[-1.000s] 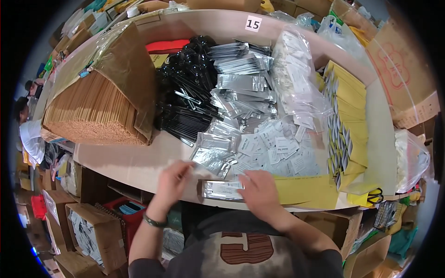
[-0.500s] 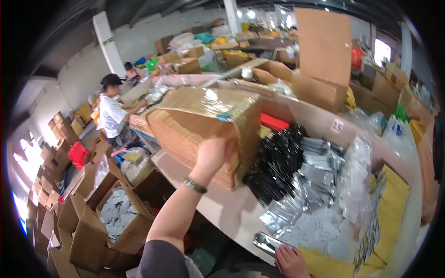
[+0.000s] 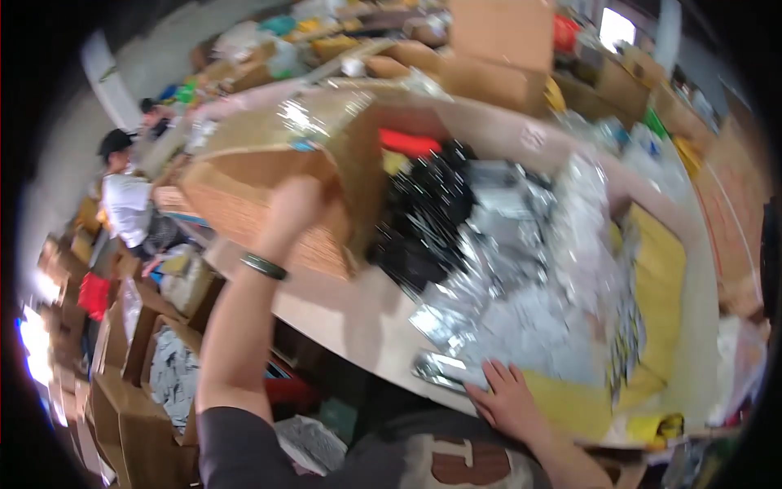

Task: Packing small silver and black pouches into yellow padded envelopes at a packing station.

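Note:
My left hand (image 3: 295,208) reaches into a cardboard box (image 3: 365,163) that lies on its side on the table, its mouth facing me. Inside is a tightly layered tan stack (image 3: 232,208), too blurred to name. The fingers of this hand are smeared and partly lost against the stack. At the table's front edge my right hand (image 3: 513,405) lies flat with its fingers spread, the fingertips by a shiny silver packet (image 3: 436,369). Beyond it spread pale grey packets (image 3: 538,334) and silver pouches (image 3: 509,220). A heap of glossy black packets (image 3: 425,216) sits beside the box.
Yellow mailers (image 3: 664,285) and clear plastic wrapping (image 3: 582,228) fill the table's right side, against a low partition (image 3: 497,122). A red object (image 3: 411,144) lies behind the black heap. Left on the floor stand open cartons (image 3: 134,416). A co-worker (image 3: 126,200) stands far left.
The whole view has shifted, so the table and box appear further left and higher, with blur. My left hand stays at the box mouth; my right hand stays by the silver packet, more of its forearm showing.

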### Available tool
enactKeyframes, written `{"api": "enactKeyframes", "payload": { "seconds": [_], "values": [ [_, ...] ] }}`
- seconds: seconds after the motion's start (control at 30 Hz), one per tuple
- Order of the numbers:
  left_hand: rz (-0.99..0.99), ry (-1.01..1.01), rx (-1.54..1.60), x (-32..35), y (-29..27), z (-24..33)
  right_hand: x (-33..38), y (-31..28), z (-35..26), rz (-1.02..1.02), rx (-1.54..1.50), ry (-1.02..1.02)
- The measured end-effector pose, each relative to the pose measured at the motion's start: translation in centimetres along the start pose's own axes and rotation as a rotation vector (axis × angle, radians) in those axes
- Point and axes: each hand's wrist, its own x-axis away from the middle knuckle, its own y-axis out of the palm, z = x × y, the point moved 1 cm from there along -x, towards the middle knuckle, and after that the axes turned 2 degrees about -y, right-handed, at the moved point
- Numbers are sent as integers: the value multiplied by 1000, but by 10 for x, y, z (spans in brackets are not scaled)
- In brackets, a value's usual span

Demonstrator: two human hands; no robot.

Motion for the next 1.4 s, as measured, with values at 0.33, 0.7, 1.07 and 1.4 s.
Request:
{"api": "enactKeyframes", "payload": {
  "seconds": [0.33, 0.7, 1.07, 1.4],
  "values": [
    [217, -565, 1144, 175, 33, 5, 14, 1, 16, 3, -131, 67],
    [-659, 11, 996, 219, 98, 128, 11, 4, 5, -93, 54, 62],
    [-480, 31, 1048, 238, 82, 231, -2, 2, -8, 80, -49, 194],
    [-200, 741, 522, 225, 46, 217, -2, -33, 2, 176, -139, 31]
  ]
}}
